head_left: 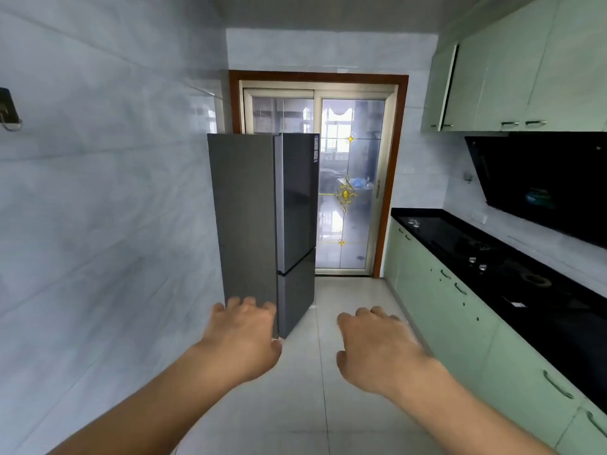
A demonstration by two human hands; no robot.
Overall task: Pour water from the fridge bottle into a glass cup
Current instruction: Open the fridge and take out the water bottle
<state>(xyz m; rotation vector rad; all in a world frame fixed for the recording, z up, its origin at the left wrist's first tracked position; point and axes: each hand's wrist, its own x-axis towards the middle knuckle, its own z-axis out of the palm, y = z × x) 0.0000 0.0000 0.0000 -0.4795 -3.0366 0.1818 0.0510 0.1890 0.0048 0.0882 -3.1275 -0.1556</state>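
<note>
Narrow kitchen, closed fridge (262, 208) hiding its contents, left hand (244, 343), right hand (377, 349), fingers (243, 305) loosely curled

Your left hand (241, 336) and right hand (377, 348) are held out in front of you, palms down, fingers loosely bent, holding nothing. Ahead stands a tall grey fridge (266, 221) by the tiled wall (98, 208), both doors closed. Behind it is a glass sliding door (351, 178). On your right, green cabinets (437, 310) run under a black counter (492, 257).

Home kitchen: fridge (262, 218), hob (476, 254), cabinets (512, 77).
</note>
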